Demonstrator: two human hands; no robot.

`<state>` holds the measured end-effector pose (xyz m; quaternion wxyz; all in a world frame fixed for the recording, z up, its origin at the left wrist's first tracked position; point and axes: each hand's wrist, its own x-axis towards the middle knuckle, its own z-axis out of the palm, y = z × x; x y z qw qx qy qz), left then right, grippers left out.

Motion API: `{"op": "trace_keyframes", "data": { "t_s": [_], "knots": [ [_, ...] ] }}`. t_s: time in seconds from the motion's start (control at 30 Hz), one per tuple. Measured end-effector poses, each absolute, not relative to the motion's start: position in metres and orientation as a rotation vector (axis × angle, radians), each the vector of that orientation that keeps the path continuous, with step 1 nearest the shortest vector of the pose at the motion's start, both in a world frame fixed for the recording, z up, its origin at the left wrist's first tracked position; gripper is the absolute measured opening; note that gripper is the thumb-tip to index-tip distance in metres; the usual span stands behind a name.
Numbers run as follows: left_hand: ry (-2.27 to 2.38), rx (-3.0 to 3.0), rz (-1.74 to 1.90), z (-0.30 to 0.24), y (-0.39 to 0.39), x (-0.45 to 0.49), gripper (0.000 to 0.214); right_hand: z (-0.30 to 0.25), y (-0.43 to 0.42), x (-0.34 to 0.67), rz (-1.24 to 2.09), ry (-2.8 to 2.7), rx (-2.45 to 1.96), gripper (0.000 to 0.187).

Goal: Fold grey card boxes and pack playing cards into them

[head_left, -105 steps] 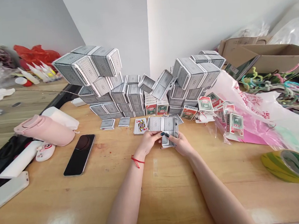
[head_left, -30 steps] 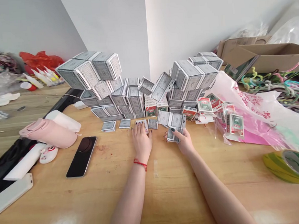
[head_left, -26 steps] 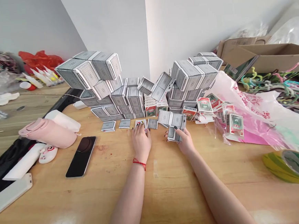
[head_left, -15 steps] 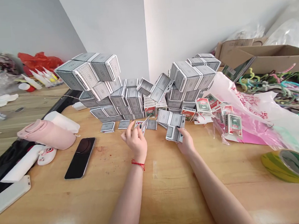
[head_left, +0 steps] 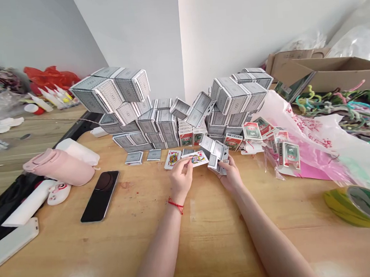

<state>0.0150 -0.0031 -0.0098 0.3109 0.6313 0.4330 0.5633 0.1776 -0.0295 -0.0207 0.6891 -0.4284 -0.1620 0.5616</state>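
- Just changed: the left hand [head_left: 181, 179], which lay flat near the cards on the counter moments ago, has risen and now lifts a white face-up playing card [head_left: 195, 158] above the counter.
- Left hand: the fingers and thumb are pinched closed on that card's near edge, holding it level, its far end reaching toward the right hand.
- Right hand [head_left: 230, 175]: curled partly closed around a loose bundle of grey-backed playing cards [head_left: 216, 154], with the cards bent and splayed upward from the fingers.
- Another white face-up court card [head_left: 173, 159] lies on the light wooden counter [head_left: 212, 243], just left of the lifted card.
- Two small stacks of grey-backed cards [head_left: 134, 158] sit further left on the counter.
- Behind the hands rises a tall, tilted wall of grey-patterned card packets [head_left: 148, 124].
- To the right lie green-and-red boxed card decks [head_left: 251, 132] on a pink-printed plastic bag [head_left: 313, 141].
- A black smartphone [head_left: 100, 196] lies on the counter to the left.
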Motion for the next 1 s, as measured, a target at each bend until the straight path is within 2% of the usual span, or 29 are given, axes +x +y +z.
{"op": "trace_keyframes", "data": {
  "t_s": [0.13, 0.3, 0.4, 0.57, 0.63, 0.73, 0.9, 1.0],
  "knots": [
    [1.162, 1.525, 1.499, -0.012, 0.002, 0.017, 0.022, -0.021, -0.030, 0.178, 1.264, -0.401, -1.012, 0.043],
    [0.996, 1.197, 1.367, -0.016, 0.009, 0.018, 0.062, -0.013, -0.033, 0.174, 1.273, -0.512, -0.972, 0.060],
    [0.906, 1.046, 1.292, -0.016, 0.012, 0.018, 0.067, -0.013, -0.033, 0.172, 1.282, -0.556, -0.995, 0.066],
    [0.927, 0.932, 1.171, -0.013, 0.012, 0.018, 0.052, -0.019, -0.034, 0.171, 1.245, -0.715, -1.108, 0.057],
    [0.944, 0.918, 1.156, -0.014, 0.012, 0.018, 0.044, -0.018, -0.035, 0.170, 1.245, -0.768, -1.108, 0.058],
    [0.963, 0.935, 1.153, -0.016, 0.012, 0.019, 0.043, -0.014, -0.037, 0.168, 1.221, -0.820, -1.108, 0.061],
    [0.987, 0.986, 1.177, -0.019, 0.011, 0.020, 0.035, -0.018, -0.033, 0.170, 1.202, -0.694, -1.139, 0.032],
    [1.019, 0.915, 1.179, -0.019, 0.012, 0.019, 0.031, -0.025, -0.029, 0.175, 1.180, -0.519, -1.121, 0.030]
  ]
}}
